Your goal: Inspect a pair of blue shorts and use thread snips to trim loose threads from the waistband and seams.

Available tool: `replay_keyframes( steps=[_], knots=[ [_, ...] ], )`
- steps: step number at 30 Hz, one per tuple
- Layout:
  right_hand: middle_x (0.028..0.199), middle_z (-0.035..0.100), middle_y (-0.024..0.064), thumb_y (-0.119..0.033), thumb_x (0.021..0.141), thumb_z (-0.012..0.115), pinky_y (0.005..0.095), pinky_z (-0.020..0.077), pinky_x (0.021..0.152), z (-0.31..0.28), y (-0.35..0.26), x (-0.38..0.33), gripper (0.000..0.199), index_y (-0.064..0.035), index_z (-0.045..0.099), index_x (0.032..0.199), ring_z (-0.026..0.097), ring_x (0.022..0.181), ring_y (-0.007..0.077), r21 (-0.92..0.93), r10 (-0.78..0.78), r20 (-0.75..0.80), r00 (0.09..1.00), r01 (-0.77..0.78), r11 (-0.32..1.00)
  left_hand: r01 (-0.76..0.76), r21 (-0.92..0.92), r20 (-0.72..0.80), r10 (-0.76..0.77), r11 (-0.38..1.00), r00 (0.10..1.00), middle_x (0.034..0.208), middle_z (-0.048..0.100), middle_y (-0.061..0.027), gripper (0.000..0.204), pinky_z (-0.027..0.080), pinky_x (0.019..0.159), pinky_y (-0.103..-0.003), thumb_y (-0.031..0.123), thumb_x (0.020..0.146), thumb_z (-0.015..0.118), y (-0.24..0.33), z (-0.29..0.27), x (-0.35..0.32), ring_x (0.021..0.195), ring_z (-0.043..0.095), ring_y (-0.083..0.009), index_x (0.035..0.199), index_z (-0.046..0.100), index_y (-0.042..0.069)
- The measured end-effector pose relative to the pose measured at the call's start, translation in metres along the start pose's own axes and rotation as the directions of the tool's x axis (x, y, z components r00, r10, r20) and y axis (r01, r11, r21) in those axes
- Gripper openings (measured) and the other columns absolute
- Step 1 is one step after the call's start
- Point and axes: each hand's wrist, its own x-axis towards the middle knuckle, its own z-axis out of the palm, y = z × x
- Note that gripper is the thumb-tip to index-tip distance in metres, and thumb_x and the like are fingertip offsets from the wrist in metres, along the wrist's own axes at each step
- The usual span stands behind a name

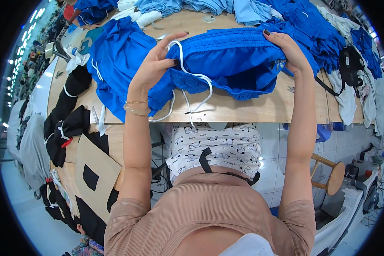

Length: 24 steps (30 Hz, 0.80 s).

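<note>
Stretched between my two hands is a pair of blue shorts [232, 42] with a gathered elastic waistband, its opening facing me. My left hand [155, 62] pinches the left end of the waistband, index finger pointing outward. On the opposite end my right hand [291, 52] grips the band, thumb on top and the other fingers partly hidden by cloth. A white drawstring [209, 85] loops out near my left hand and hangs over the table edge. More blue fabric [119, 55] lies on the table at left, touching the held piece.
Blue garments [309, 36] and light blue ones [209, 5] are heaped along the far side of the wooden table [251, 112]. Rolled black cloth [68, 100] and a cardboard template [96, 160] lie at left. A wooden stool [335, 178] stands on the right.
</note>
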Motion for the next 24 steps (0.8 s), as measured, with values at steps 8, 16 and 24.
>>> replay_keyframes(
  steps=[8,16,24],
  knots=[
    [0.095,0.061,0.0064,-0.022,0.074,0.069,0.026,0.0461,0.075,0.099,-0.08,0.024,0.048,-0.0067,0.056,0.118,0.058,0.086,0.0161,-0.712,-0.547,0.167,0.821,0.484,0.509,-0.361,0.738,0.157,0.374,0.571,0.914,0.103,0.055,-0.0111,0.044,0.042,0.089,-0.027,-0.009,0.074,0.046,0.106,0.089,0.077,0.099,0.056,-0.0197,0.115,0.053,0.004],
    [0.061,0.054,0.0084,-0.01,0.073,0.055,0.028,0.0394,0.051,0.088,-0.131,0.031,0.019,-0.0054,0.068,0.085,0.051,0.055,0.0136,-0.687,-0.814,0.055,0.578,0.613,0.39,-0.236,0.822,-0.25,0.701,0.518,0.668,0.103,0.054,-0.0168,0.041,0.04,0.088,-0.035,0.015,0.073,0.066,0.045,0.097,0.043,0.099,0.053,-0.0279,0.107,0.05,-0.002],
    [0.066,0.058,0.0061,-0.003,0.078,0.054,0.023,0.0389,0.053,0.055,-0.089,-0.004,0.017,0.0002,0.066,0.089,0.05,0.059,0.0083,-0.642,-0.778,-0.213,0.591,0.516,0.567,0.344,0.854,-0.507,0.476,0.391,0.718,0.102,0.053,-0.013,0.037,0.043,0.081,-0.041,0.006,0.069,0.064,-0.073,0.059,0.015,0.099,0.051,-0.0324,0.106,0.058,0.006]
  ],
)
